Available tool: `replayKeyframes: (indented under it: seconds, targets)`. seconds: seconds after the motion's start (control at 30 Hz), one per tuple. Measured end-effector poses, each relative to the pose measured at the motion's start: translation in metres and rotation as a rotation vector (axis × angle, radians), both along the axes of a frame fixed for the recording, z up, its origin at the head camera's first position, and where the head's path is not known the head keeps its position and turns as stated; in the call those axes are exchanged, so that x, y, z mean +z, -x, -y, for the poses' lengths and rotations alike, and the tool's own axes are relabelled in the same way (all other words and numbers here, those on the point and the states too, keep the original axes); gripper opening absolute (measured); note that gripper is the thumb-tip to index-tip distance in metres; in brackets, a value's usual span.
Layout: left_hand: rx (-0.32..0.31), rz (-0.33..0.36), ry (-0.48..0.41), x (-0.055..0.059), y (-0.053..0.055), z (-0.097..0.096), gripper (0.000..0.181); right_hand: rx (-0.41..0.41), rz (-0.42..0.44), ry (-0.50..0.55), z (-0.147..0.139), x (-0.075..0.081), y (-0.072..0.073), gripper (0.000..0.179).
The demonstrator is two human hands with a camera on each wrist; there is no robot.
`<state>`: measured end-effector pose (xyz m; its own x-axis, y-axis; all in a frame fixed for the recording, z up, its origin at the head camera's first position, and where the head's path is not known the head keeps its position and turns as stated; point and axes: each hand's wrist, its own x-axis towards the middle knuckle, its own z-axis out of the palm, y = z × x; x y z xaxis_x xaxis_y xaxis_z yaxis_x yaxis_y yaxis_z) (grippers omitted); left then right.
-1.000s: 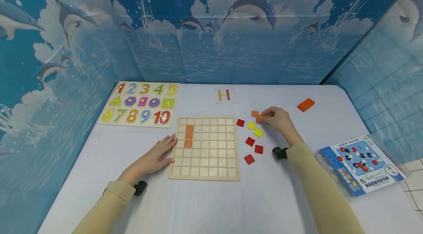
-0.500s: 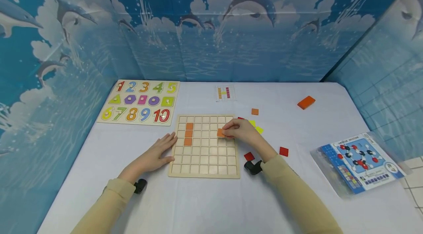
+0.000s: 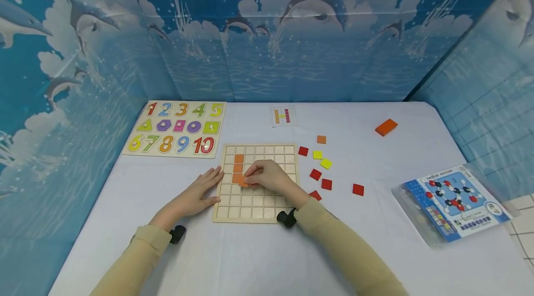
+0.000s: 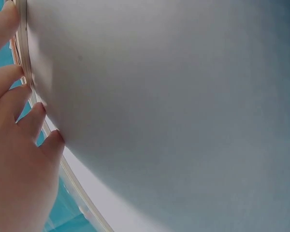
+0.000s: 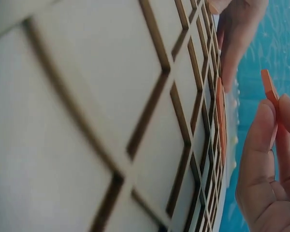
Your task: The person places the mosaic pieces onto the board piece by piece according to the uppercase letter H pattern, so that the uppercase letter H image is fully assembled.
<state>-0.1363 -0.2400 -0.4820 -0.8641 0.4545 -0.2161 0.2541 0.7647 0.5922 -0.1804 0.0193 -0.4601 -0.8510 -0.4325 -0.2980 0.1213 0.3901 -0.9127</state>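
A wooden grid board (image 3: 258, 215) lies on the white table, with a column of orange square tiles (image 3: 238, 167) set in its second column. My right hand (image 3: 271, 177) pinches another orange tile (image 3: 243, 182) between thumb and fingers, just above the board beside the lowest set tile. In the right wrist view that tile (image 5: 268, 84) is seen edge-on at the fingertips, apart from the grid. My left hand (image 3: 199, 196) rests at the board's left edge, its fingers touching the rim; the left wrist view shows those fingertips (image 4: 53, 140) against the edge.
Right of the board lie several red tiles (image 3: 327, 184), two yellow tiles (image 3: 326, 163) and one orange tile (image 3: 321, 139). A pattern card (image 3: 284, 116) is behind. A number puzzle (image 3: 177, 129) lies back left, an orange block (image 3: 386, 127) back right, a bagged kit (image 3: 454, 205) right.
My right hand has picked up an orange tile from the loose pieces and carried it left over the board. One red tile now lies farther right. The left hand stays put.
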Motion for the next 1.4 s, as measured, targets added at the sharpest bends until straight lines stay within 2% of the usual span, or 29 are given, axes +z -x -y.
replayKeyframes:
  seconds: [0.17,0.53,0.87,1.13,1.23,1.4]
  targets:
    - [-0.006,-0.005,0.003,0.001,0.0,0.0,0.073,0.018,-0.043,-0.04,0.014,-0.002,-0.002,0.008]
    - [-0.005,0.001,-0.003,0.003,0.0,0.0,0.073,0.093,-0.188,-0.231,0.034,-0.002,-0.005,0.007]
    - [-0.015,-0.012,-0.004,0.0,0.001,0.002,0.073,0.134,-0.274,-0.351,0.041,-0.001,-0.007,0.011]
    - [-0.025,-0.036,-0.021,0.0,0.001,0.003,0.072,0.162,-0.307,-0.437,0.047,-0.002,-0.007,0.011]
    - [-0.026,-0.033,-0.019,0.0,0.0,0.003,0.072,0.169,-0.304,-0.43,0.046,-0.002,-0.008,0.008]
    - [-0.028,-0.016,-0.01,0.0,0.0,0.002,0.072,0.171,-0.281,-0.33,0.036,0.001,-0.01,0.003]
